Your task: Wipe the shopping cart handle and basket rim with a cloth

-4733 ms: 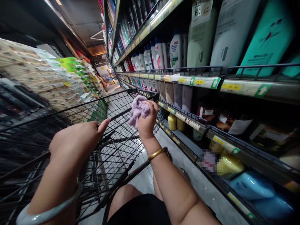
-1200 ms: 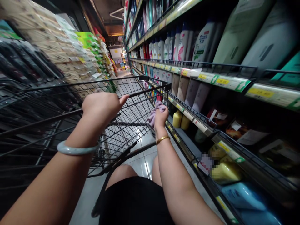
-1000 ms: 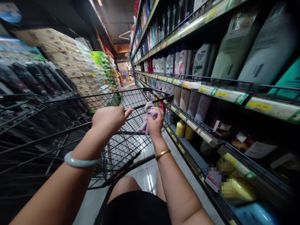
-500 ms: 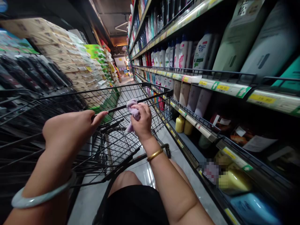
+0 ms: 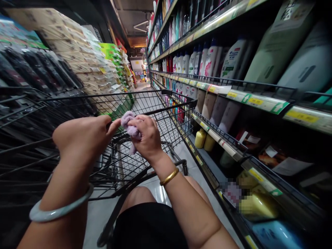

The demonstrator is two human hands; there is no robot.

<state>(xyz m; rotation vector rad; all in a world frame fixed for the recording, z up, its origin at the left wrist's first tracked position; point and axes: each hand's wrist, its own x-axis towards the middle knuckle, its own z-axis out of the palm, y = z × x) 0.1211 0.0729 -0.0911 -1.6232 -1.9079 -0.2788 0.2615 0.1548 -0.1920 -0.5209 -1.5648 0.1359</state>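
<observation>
A black wire shopping cart (image 5: 166, 103) stands in front of me in a shop aisle. My left hand (image 5: 83, 136) is curled over the cart's near rim and grips it. My right hand (image 5: 146, 136) is closed around a crumpled lilac cloth (image 5: 129, 124) and presses it onto the same rim, right beside the left thumb. A pale bangle sits on my left wrist and a gold one on my right wrist.
Shelves on the right (image 5: 233, 93) carry shampoo bottles, refill pouches and yellow price tags behind wire rails. Stacked tissue packs (image 5: 77, 65) line the left side. The tiled aisle floor (image 5: 158, 190) runs ahead past the cart. My bare knees show under the cart.
My right hand has slid the cloth leftward along the cart rim until it meets my left hand. The left hand has kept its grip on the rim.
</observation>
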